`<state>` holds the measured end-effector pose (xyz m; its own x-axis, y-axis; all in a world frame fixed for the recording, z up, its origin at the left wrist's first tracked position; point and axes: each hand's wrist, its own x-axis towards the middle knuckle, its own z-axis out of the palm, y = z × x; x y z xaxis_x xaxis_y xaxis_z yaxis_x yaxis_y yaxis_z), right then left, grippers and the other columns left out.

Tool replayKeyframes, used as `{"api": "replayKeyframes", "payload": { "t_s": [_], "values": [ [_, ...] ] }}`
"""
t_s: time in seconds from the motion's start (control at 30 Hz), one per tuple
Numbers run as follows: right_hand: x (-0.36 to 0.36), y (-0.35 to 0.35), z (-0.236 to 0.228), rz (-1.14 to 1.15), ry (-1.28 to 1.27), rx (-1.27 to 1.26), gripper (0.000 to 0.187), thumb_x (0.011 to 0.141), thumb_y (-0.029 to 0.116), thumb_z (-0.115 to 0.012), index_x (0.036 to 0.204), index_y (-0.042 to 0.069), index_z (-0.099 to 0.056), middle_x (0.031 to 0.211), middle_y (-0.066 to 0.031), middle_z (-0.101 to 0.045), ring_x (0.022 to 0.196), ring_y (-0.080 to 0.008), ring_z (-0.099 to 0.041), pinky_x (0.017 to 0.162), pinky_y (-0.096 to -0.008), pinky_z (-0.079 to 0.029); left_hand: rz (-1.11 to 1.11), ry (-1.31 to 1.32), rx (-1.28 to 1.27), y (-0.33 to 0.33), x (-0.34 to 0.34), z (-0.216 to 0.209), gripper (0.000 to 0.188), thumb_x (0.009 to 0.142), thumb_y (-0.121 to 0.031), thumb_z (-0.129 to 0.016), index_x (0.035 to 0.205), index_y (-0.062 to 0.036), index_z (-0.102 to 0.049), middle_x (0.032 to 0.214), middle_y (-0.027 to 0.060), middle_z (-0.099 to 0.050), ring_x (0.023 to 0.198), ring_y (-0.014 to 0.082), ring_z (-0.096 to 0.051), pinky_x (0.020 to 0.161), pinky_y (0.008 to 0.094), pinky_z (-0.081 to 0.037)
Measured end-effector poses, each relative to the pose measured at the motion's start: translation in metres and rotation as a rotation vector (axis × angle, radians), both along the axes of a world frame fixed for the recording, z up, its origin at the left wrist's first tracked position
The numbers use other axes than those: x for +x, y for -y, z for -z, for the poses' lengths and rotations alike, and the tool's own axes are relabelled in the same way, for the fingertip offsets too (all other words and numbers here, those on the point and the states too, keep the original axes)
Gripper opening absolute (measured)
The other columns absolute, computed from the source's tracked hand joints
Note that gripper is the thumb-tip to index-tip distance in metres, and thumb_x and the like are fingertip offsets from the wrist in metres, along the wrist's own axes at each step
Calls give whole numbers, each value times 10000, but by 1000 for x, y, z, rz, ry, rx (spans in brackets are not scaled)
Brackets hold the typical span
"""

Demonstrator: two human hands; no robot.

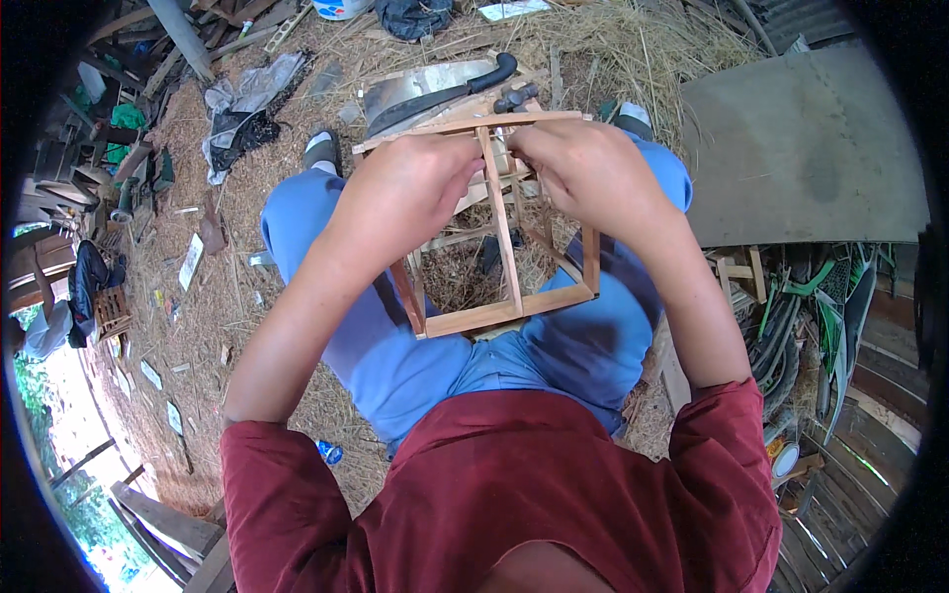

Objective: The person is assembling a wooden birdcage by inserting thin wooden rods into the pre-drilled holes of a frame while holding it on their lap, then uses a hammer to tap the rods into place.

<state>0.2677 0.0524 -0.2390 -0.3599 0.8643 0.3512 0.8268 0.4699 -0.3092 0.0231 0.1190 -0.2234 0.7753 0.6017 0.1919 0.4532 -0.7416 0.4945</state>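
Note:
A small box-shaped frame of thin wooden strips point(507, 314) rests upright across my lap, with a strip running down its middle. Over its far side, my left hand point(420, 183) is closed, fingertips bunched just left of the middle strip. Just right of that strip is my right hand point(583, 168), also closed, its thumb and fingers pinched together. Between the two hands shows something small and pale. What the fingertips grip is too small and partly hidden to name.
Past the frame lie a large knife with a black handle point(491, 73) and a hammer point(516, 97). A grey sheet point(801, 148) lies at the right, above a bicycle-like heap with green parts point(816, 282). Crumpled grey plastic point(252, 99) and straw litter the ground.

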Motion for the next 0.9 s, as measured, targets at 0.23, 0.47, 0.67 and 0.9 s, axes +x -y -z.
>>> {"api": "replayKeyframes", "payload": {
  "t_s": [0.23, 0.47, 0.67, 0.9],
  "values": [
    [1, 2, 9, 30, -4, -47, 240, 928, 58, -661, 1164, 45, -703, 1034, -194, -747, 1002, -433, -730, 856, -561, -586, -13, 13, 142, 3, -1, 11, 144, 1004, -127, -740, 1122, -51, -775, 936, 201, -759, 864, 429, -743, 745, 523, -590],
    [-9, 6, 9, 37, 32, -42, 261, 902, 30, -679, 1162, 24, -690, 1010, -168, -691, 998, -421, -709, 866, -539, -578, -120, -50, 248, 19, -9, 13, 155, 1005, -169, -768, 1142, -96, -763, 959, 116, -745, 840, 378, -745, 702, 494, -586],
    [-12, 5, 12, 12, 92, 82, 252, 900, 65, -665, 1145, 45, -723, 1022, -151, -714, 1007, -374, -752, 882, -494, -613, -82, 22, 311, 12, -9, 21, 143, 968, -135, -786, 1098, -84, -754, 977, 100, -711, 890, 350, -733, 717, 476, -588],
    [-9, -1, 14, -48, 127, 97, 319, 866, 35, -695, 1184, 57, -700, 1011, -129, -699, 978, -369, -730, 834, -499, -590, -59, 115, 448, 11, -6, 28, 161, 852, -111, -779, 1004, -106, -727, 911, 48, -649, 868, 265, -697, 698, 422, -587]
  ]
}}
